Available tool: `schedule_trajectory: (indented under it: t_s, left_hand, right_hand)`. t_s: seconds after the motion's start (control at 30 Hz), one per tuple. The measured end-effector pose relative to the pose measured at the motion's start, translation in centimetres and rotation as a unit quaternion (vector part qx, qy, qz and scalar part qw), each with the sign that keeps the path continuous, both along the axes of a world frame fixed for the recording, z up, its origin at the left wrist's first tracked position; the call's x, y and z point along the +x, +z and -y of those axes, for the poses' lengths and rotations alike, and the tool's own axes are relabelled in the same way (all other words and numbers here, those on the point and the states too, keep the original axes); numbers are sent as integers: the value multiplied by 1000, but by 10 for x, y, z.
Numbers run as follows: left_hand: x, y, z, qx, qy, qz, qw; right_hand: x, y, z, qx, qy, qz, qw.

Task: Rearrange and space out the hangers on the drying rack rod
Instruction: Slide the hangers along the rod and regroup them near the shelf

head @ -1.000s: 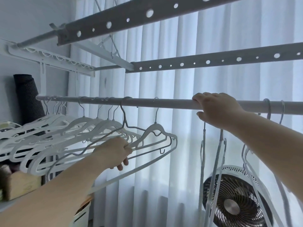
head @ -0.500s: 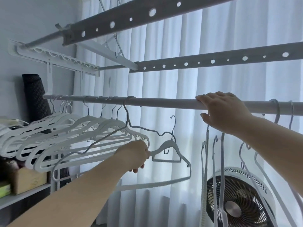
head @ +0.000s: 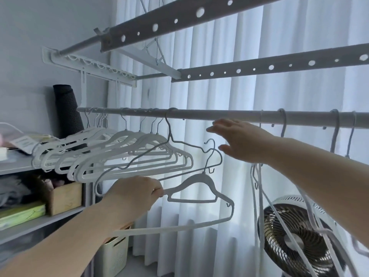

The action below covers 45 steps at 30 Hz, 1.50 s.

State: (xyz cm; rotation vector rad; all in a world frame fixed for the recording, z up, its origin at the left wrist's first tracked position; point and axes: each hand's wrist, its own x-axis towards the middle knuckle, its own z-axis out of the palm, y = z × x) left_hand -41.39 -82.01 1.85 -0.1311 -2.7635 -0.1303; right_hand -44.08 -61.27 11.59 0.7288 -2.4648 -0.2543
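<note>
The drying rack rod (head: 199,115) runs level, left to right, across the curtain (head: 229,92). At its left end a bunch of white hangers (head: 127,134) hangs crowded together. A few more hangers (head: 284,124) hang edge-on at the right (above a fan (head: 279,226)). One white hanger (head: 201,179) is off the rod, below its middle. Its hook points up and its long axis lies roughly along the rod. The left hand (head: 135,194) clenches its left shoulder. The right hand (head: 239,140), fingers straight and released, hovers just under the rod beside the hook.

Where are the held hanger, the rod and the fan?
held hanger (head: 203,179): head view, white shoulder below the hook.
rod (head: 199,114): head view, bare stretch mid-length.
fan (head: 277,246): head view, dark front grille.
</note>
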Motion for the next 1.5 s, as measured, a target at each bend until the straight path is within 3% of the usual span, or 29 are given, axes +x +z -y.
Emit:
schedule_trajectory:
  t_s: [0.17,0.27,0.4,0.63,0.73,0.93,1.07,1.33,1.5]
  left_hand:
    - [36,-2,32,-18,-15,-24,999]
    - [56,-1,63,-5,-27,-22,999]
    - [76,-4,106,41,-23,16,999]
    - [91,-23,150,159,-34,-45,986]
    - [101,-27,152,205,-68,-59,975]
    - [116,-29,135,318,-175,82,928]
    - [125,-27,127,380,-228,193,875]
    - [124,-31,119,237,-206,172,934]
    - [111,-31,111,205,-170,117,957]
  right_hand:
    - [11,1,31,-89,18,72,993]
    - [16,4,54,-182,51,170,967]
    - [34,-3,87,-237,77,283,926]
    - [74,-10,137,-330,97,313,885]
    - [88,-17,152,-404,109,335,844]
    - [109,-30,172,-588,94,354,721]
    - [116,-33,183,-617,81,362,694]
    - [112,-33,178,-643,73,335,685]
    - [101,-39,164,-649,52,326,686]
